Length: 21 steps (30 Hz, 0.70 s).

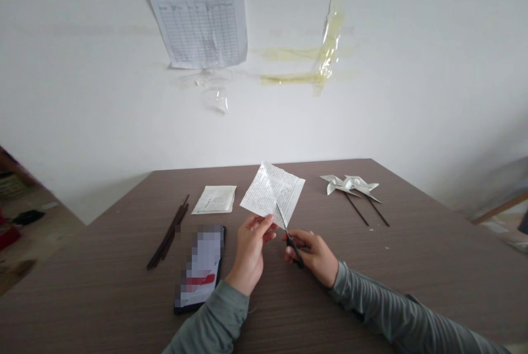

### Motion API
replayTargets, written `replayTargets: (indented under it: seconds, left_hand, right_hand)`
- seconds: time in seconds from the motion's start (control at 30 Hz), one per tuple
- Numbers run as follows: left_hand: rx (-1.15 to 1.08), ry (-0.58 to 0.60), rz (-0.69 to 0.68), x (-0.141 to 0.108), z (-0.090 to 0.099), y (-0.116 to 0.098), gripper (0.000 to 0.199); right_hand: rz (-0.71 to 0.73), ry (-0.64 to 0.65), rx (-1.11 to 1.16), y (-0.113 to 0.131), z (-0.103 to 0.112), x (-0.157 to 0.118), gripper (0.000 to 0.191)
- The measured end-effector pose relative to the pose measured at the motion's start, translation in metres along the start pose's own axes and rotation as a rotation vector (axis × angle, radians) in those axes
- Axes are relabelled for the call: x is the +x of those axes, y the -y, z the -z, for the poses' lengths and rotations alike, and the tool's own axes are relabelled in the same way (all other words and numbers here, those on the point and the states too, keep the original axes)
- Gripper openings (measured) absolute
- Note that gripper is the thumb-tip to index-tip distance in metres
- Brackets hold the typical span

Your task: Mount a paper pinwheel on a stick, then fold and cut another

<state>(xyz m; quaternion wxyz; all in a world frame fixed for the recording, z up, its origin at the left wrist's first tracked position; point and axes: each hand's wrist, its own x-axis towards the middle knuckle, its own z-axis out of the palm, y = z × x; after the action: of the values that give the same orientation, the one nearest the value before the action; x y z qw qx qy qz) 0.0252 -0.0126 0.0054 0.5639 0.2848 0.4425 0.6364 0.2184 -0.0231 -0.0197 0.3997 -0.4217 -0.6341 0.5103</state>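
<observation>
Paper square (272, 192) with printed text, I see it pinched by my left hand (251, 249) above the brown table (429, 249) — scissors (291, 241), gripped in right hand (311, 252), have one blade at its lower edge. Phone (202, 266) lies near left hand, dark sticks (168, 231) beside it — paper pinwheels (350, 186) well apart on right.

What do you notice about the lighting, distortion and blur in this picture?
In the head view, light is soft and even, with no hard shadows; wide-angle distortion slants the edges of the brown table; the phone screen is pixelated; the printed paper stays fairly sharp.
</observation>
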Motion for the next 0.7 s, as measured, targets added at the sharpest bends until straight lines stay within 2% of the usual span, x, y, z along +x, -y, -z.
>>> replayTargets:
  seconds: [0.47, 0.7]
  left_hand:
    - [0.031, 0.011, 0.002, 0.0006, 0.0017, 0.0002, 0.043]
    - [0.031, 0.032, 0.0, 0.0013, 0.0039, 0.0024, 0.048]
  right_hand:
    - [-0.015, -0.01, 0.022, -0.002, -0.0027, -0.0009, 0.066]
    - [-0.008, -0.012, 0.022, 0.0001, -0.002, -0.001, 0.065]
